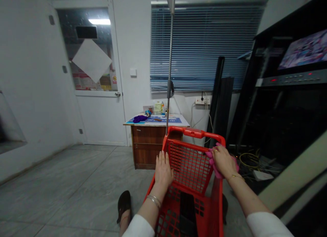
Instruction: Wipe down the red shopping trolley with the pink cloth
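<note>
A red plastic shopping cart [221, 196] with a gridded back panel stands right in front of me. My left hand [163, 172] rests on its left rim, fingers stretched out along the side. At the right corner, below the handle [195, 132], my right hand [224, 160] presses a pink cloth [217, 168] against the cart, its fingers closed over it. Part of the cloth is hidden under that hand. Inside the cart's base lies a dark, long object [187, 209]. A metal pole [170, 53] rises from the cart's left rear corner.
Behind the cart is a small wooden desk [148, 148] with a purple cloth [140, 118] and bottles [162, 108]. A black rack [268, 53] with a screen and loose cables [249, 160] stands right. A white door [102, 117] is at the left.
</note>
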The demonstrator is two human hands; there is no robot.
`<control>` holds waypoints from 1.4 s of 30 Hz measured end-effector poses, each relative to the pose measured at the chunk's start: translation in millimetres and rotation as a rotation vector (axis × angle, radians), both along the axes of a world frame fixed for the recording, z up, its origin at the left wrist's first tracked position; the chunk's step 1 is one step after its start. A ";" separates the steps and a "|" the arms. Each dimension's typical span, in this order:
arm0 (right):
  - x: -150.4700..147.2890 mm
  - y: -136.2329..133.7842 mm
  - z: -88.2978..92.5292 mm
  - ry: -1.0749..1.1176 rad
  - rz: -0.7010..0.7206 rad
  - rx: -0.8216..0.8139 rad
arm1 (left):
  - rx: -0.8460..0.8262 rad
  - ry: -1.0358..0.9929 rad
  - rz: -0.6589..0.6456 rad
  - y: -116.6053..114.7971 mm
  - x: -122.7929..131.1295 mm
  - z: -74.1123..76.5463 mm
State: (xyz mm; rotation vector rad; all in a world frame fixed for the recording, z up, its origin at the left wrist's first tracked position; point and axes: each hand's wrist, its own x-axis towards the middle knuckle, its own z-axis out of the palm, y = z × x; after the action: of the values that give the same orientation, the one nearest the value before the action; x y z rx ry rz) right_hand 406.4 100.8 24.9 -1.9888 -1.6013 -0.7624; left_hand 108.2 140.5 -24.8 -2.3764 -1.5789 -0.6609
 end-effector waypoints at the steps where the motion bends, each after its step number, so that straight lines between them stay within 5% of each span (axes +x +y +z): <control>1: 1.3 2.6 2.8 -0.031 0.024 -0.044 | 0.007 0.000 -0.003 2.1 -1.4 -1.3; 8: -19.8 -4.0 8.7 -0.132 -0.038 -0.157 | 0.026 0.089 -0.119 27.7 -20.1 -2.0; 17: -62.8 -17.7 -0.9 -0.107 -0.139 -0.145 | -0.136 0.155 -0.127 57.6 -18.6 20.1; 20: -76.7 -22.3 -3.8 -0.092 -0.171 -0.102 | -0.195 0.052 -0.124 33.4 2.8 25.7; 26: -82.0 -26.0 -2.5 -0.076 -0.155 -0.084 | -0.251 0.064 -0.560 -57.0 41.5 11.8; 29: -81.1 -26.1 -2.4 -0.074 -0.139 -0.076 | -0.316 0.107 -0.601 -80.7 42.3 11.4; 35: -81.1 -29.3 -1.4 -0.092 -0.112 -0.111 | -0.347 0.103 -0.600 -85.0 28.9 23.2; 42: -90.2 -43.0 3.6 -0.101 -0.078 -0.098 | -0.208 0.109 -0.569 -74.6 0.8 15.3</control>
State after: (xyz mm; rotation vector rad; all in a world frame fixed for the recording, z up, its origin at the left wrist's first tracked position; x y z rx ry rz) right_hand 316.2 57.8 28.6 -2.1235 -1.6559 -0.8411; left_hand 109.1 65.9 -9.5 -2.9886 -0.9590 -0.4617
